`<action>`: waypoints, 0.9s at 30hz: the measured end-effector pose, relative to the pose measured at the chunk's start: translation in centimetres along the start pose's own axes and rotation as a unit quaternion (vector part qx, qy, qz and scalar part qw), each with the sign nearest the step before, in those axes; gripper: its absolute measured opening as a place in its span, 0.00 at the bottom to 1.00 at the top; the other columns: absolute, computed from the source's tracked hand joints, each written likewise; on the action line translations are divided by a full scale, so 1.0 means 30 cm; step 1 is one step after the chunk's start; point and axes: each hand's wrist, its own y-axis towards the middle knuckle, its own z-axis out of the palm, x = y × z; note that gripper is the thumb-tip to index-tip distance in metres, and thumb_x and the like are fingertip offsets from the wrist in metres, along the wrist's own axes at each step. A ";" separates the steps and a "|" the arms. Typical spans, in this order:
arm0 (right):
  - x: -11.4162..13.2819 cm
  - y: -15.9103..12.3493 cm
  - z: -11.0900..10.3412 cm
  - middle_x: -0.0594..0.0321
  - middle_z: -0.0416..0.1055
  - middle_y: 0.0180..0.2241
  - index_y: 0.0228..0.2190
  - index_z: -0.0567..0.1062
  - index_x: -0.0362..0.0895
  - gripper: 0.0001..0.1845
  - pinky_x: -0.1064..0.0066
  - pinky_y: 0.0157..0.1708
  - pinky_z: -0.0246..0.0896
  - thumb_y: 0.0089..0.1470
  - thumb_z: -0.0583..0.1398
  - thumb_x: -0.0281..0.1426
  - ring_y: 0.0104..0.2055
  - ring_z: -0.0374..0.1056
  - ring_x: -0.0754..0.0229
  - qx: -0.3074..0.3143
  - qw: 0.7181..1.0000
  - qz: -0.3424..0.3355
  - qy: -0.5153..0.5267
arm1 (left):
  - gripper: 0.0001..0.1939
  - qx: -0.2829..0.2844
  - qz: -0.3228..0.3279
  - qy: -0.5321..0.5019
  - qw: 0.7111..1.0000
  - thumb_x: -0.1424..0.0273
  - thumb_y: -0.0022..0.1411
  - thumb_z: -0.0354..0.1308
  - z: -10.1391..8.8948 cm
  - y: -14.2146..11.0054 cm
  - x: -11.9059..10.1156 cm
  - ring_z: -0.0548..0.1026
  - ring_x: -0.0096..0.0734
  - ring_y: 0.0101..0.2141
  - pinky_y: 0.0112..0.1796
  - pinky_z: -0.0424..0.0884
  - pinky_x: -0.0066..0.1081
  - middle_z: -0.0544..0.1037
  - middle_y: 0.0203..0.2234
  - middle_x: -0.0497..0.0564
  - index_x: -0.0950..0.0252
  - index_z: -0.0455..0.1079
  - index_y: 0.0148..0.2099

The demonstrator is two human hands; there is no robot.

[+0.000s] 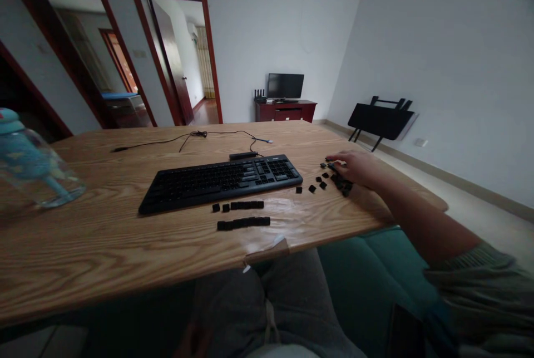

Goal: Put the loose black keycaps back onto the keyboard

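So the landmark here is the black keyboard (221, 181), sitting a bit slanted on the wood-grain tabletop (104, 252). Off its right end there's a scatter of loose keycaps (312, 189), all small and black, and that's where the right hand (354, 168) is. It's palm down over the far side of the scatter, with the thumb and a finger reaching in among the caps. The densest clump (344, 185) is right beneath and just beside that hand, partly covered by it, while a handful of single caps lie between it and the keyboard. Can't tell if the fingertips are pinching a cap or only touching, too small and dark.

The left hand (195, 340) seems to be that dim shape way down in the lap, on the near side of the keyboard. Too murky to say how its fingers are held.

On the near side of the keyboard there are two lines of caps. The upper row (247, 205) has a couple standing slightly apart at its left end, and the lower row (243, 223) is packed together. Both are well apart from the right hand.

Beyond the keyboard there's a thin black cable (167, 140), and a clear bottle (35, 166) with light blue on it stands to its left.
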 end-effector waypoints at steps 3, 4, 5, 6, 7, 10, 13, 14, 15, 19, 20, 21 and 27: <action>0.035 0.102 -0.001 0.51 0.81 0.44 0.47 0.82 0.46 0.20 0.59 0.42 0.67 0.53 0.60 0.33 0.43 0.76 0.47 0.102 0.994 0.012 -0.021 | 0.27 0.001 -0.007 -0.034 0.999 0.55 0.67 0.41 0.072 0.017 0.026 0.78 0.45 0.52 0.54 0.71 0.40 0.80 0.50 0.60 0.63 0.73 0.53; 0.046 0.127 0.000 0.52 0.82 0.40 0.44 0.84 0.46 0.18 0.60 0.38 0.67 0.51 0.61 0.32 0.39 0.76 0.48 0.134 0.991 0.014 -0.018 | 0.29 -0.002 -0.005 -0.038 0.999 0.54 0.68 0.39 0.072 0.016 0.037 0.77 0.45 0.53 0.55 0.70 0.40 0.79 0.51 0.62 0.65 0.72 0.55; 0.054 0.149 0.001 0.53 0.82 0.36 0.40 0.85 0.47 0.16 0.62 0.35 0.66 0.50 0.62 0.31 0.35 0.76 0.50 0.163 0.986 0.011 -0.015 | 0.30 -0.007 -0.005 -0.036 0.999 0.54 0.68 0.40 0.066 0.012 0.048 0.77 0.45 0.54 0.55 0.69 0.40 0.78 0.53 0.62 0.66 0.71 0.56; 0.060 0.166 0.001 0.56 0.82 0.31 0.35 0.85 0.47 0.13 0.63 0.33 0.65 0.49 0.62 0.30 0.31 0.75 0.52 0.185 0.983 0.006 -0.013 | 0.30 -0.011 -0.006 -0.032 0.999 0.54 0.67 0.41 0.059 0.007 0.056 0.76 0.46 0.55 0.56 0.68 0.40 0.78 0.54 0.62 0.67 0.71 0.58; 0.064 0.179 0.001 0.58 0.80 0.27 0.32 0.85 0.48 0.10 0.65 0.31 0.64 0.48 0.62 0.30 0.28 0.74 0.54 0.200 0.980 0.002 -0.013 | 0.30 -0.014 -0.011 -0.027 0.999 0.53 0.67 0.42 0.052 0.000 0.061 0.75 0.46 0.55 0.56 0.67 0.40 0.77 0.55 0.62 0.66 0.70 0.59; 0.080 0.196 -0.010 0.60 0.78 0.23 0.29 0.82 0.47 0.07 0.67 0.27 0.61 0.49 0.63 0.34 0.23 0.71 0.58 0.172 0.985 -0.002 0.034 | 0.29 -0.018 -0.020 -0.016 1.000 0.54 0.68 0.42 0.045 -0.027 0.052 0.74 0.47 0.57 0.56 0.67 0.41 0.77 0.56 0.61 0.65 0.69 0.60; 0.131 0.169 -0.043 0.59 0.79 0.29 0.32 0.80 0.45 0.10 0.69 0.26 0.61 0.51 0.63 0.38 0.25 0.71 0.59 0.076 0.983 -0.016 0.166 | 0.28 -0.011 -0.013 -0.002 1.000 0.56 0.69 0.40 0.045 -0.053 0.013 0.75 0.46 0.55 0.55 0.67 0.40 0.79 0.53 0.61 0.65 0.72 0.57; 0.157 0.151 -0.060 0.58 0.79 0.30 0.32 0.79 0.44 0.11 0.69 0.26 0.62 0.52 0.63 0.39 0.27 0.71 0.59 0.041 0.976 -0.030 0.211 | 0.28 -0.005 -0.004 0.004 1.000 0.57 0.69 0.40 0.042 -0.058 -0.001 0.76 0.46 0.54 0.54 0.68 0.40 0.79 0.52 0.61 0.65 0.73 0.55; 0.185 0.129 -0.080 0.58 0.78 0.30 0.32 0.78 0.45 0.13 0.68 0.27 0.63 0.52 0.63 0.41 0.28 0.71 0.58 0.007 0.966 -0.047 0.253 | 0.28 0.000 0.004 0.012 1.000 0.57 0.69 0.40 0.036 -0.062 -0.014 0.76 0.46 0.53 0.54 0.68 0.40 0.80 0.51 0.62 0.65 0.74 0.54; 0.291 0.026 -0.155 0.57 0.78 0.32 0.36 0.78 0.45 0.18 0.66 0.31 0.66 0.53 0.64 0.47 0.31 0.71 0.56 -0.096 0.901 -0.091 0.413 | 0.28 -0.009 0.016 0.024 1.000 0.56 0.68 0.41 -0.011 -0.064 -0.023 0.74 0.47 0.56 0.57 0.66 0.41 0.77 0.55 0.61 0.64 0.75 0.55; 0.310 0.004 -0.167 0.57 0.79 0.33 0.39 0.78 0.45 0.20 0.65 0.31 0.66 0.53 0.64 0.47 0.31 0.72 0.56 -0.106 0.884 -0.090 0.447 | 0.28 -0.020 0.010 0.021 1.000 0.55 0.67 0.41 -0.028 -0.064 -0.011 0.74 0.46 0.57 0.57 0.65 0.41 0.77 0.56 0.60 0.63 0.75 0.56; 0.326 -0.014 -0.173 0.57 0.79 0.33 0.41 0.78 0.45 0.21 0.65 0.31 0.67 0.53 0.65 0.48 0.32 0.73 0.55 -0.110 0.869 -0.088 0.474 | 0.28 -0.032 0.003 0.018 0.999 0.55 0.67 0.43 -0.046 -0.066 0.007 0.73 0.46 0.58 0.58 0.64 0.41 0.77 0.56 0.58 0.62 0.75 0.56; 0.388 -0.020 -0.127 0.54 0.81 0.37 0.46 0.78 0.43 0.24 0.64 0.33 0.68 0.54 0.64 0.46 0.34 0.75 0.55 -0.160 0.824 -0.047 0.541 | 0.28 -0.019 0.009 0.028 0.999 0.58 0.56 0.54 -0.141 -0.094 0.121 0.73 0.47 0.58 0.59 0.65 0.39 0.77 0.57 0.56 0.61 0.76 0.56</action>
